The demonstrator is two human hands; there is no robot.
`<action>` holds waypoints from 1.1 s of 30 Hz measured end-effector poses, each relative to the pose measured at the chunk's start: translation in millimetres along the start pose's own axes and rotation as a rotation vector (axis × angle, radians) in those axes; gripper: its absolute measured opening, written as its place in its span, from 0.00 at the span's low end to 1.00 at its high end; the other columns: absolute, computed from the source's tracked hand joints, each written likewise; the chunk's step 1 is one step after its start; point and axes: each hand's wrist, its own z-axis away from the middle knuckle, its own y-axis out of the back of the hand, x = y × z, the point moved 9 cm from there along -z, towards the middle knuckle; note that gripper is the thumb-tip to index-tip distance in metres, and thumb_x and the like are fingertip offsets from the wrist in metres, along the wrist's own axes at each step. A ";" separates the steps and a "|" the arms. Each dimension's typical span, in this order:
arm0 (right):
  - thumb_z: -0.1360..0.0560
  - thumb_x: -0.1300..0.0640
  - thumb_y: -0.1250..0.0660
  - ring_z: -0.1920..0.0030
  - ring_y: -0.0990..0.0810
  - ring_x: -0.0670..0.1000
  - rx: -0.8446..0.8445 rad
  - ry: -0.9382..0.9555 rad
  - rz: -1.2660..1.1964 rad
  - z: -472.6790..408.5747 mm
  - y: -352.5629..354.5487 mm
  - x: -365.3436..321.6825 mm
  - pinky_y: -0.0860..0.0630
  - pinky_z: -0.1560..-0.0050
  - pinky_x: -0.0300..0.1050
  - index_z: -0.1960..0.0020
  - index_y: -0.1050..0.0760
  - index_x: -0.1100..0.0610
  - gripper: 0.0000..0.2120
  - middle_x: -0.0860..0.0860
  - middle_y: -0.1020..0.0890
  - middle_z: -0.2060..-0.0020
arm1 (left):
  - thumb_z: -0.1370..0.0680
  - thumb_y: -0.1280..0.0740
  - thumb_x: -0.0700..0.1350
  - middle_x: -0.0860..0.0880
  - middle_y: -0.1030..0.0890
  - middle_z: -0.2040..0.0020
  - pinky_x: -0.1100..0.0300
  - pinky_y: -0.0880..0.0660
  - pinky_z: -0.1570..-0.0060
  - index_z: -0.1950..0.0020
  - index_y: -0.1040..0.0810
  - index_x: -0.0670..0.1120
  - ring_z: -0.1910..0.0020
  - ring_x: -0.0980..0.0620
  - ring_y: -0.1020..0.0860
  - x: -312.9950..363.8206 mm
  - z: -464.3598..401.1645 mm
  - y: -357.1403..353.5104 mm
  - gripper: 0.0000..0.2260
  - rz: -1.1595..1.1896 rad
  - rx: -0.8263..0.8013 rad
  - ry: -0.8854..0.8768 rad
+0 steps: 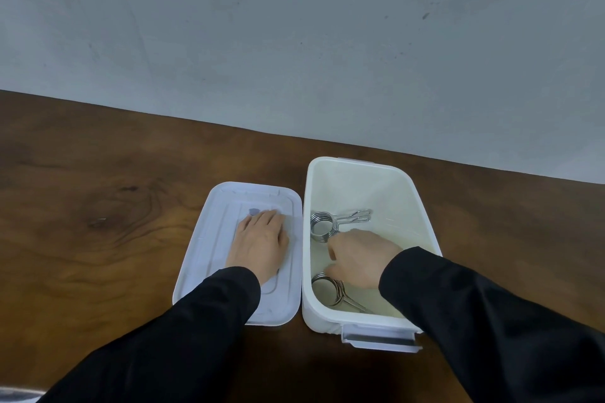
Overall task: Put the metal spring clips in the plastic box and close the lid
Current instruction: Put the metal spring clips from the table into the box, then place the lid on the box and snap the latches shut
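Observation:
The white plastic box [422,206] stands open on the table, right of centre. Two metal spring clips lie inside it: one clip [322,225] near the left wall with its handles pointing right, and another clip [329,289] at the near left corner. My right hand [361,258] reaches into the box between the two clips, fingers loosely bent, thumb just above the near clip's coil, nothing seen in its grip. The lid [209,239] lies flat just left of the box. My left hand [258,245] rests palm down on the lid.
The brown wooden table [98,206] runs along a grey wall [294,42] behind the box. A grey latch [379,339] sticks out at the box's near end. Both my arms wear black sleeves.

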 end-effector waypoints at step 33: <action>0.17 0.48 0.40 0.56 0.20 0.40 0.546 0.089 -0.559 69.6 52.6 -0.4 0.30 0.60 0.29 0.44 0.23 0.44 0.07 0.40 0.19 0.53 | 0.18 0.42 0.44 0.64 0.26 0.48 0.73 0.31 0.49 0.42 0.30 0.56 0.50 0.63 0.25 5.2 140.3 189.4 0.09 0.646 0.665 0.115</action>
